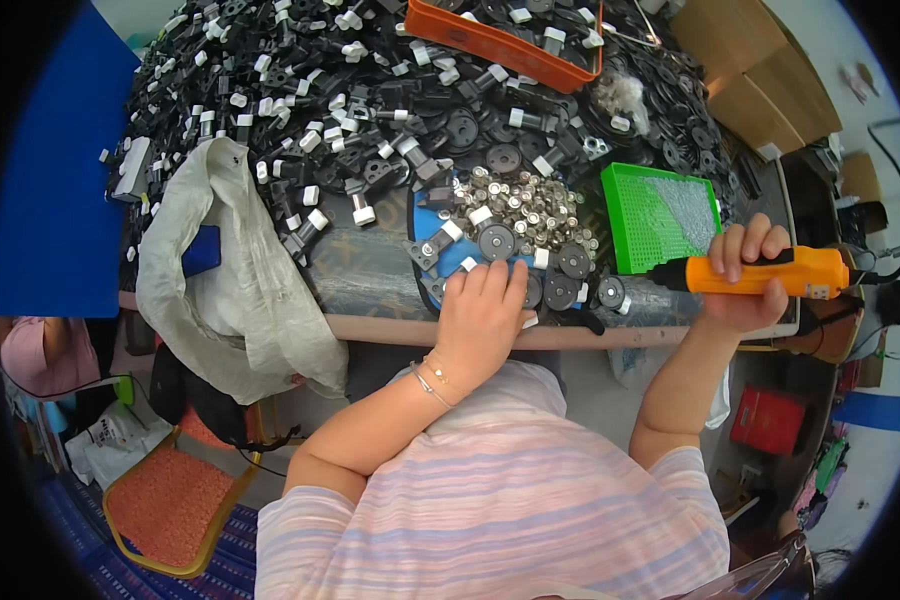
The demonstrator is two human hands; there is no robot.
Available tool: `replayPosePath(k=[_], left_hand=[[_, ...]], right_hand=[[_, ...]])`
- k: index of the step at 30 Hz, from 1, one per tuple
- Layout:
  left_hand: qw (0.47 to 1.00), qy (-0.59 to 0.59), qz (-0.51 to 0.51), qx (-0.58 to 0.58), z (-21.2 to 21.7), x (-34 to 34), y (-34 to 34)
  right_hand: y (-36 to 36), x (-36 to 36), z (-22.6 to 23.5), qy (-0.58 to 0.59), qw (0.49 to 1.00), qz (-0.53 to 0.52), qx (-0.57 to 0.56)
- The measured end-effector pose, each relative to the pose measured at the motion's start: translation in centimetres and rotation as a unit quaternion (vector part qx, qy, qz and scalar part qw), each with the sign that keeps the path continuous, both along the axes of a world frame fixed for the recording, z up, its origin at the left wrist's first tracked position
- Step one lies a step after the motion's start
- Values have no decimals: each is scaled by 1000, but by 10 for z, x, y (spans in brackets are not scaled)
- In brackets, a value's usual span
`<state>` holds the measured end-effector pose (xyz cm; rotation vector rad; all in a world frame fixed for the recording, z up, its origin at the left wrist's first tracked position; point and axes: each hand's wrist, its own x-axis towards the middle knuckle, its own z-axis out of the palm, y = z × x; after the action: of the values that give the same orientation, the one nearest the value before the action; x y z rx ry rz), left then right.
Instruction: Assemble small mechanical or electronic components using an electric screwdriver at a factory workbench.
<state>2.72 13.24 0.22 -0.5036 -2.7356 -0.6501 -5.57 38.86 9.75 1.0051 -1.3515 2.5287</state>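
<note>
My right hand (748, 270) grips an orange electric screwdriver (785, 272), its black tip pointing left over the corner of a green tray (630, 235). Small silvery screws (685, 205) lie in that tray. At the table's front edge my left hand (485, 315) is closed palm down, fingers together over small parts; what they hold is hidden. White bits and a black disc show around its fingertips. Just beyond are black round discs (496, 242), a black bracket with a white cap (435, 245) and a heap of shiny metal nuts or bushings (520, 205) on a blue mat (428, 222).
Black plastic parts with white caps (300, 110) pile across the far table. An orange bin (510, 45) stands among them. A whitish sack (270, 310) hangs over the front edge at left. Cardboard boxes (760, 80) stand far right; a chair (170, 505) is at lower left.
</note>
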Motion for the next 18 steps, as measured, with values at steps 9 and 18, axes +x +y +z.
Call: replayPosePath(k=[9,18], left_hand=[[996,34,51,61,16,-53,-62],[997,-51,21,-50,3,-155,-27]], right_hand=[[31,2,-8,-4,996,-82,-42],[14,6,-13,-32,992,-118,-12]])
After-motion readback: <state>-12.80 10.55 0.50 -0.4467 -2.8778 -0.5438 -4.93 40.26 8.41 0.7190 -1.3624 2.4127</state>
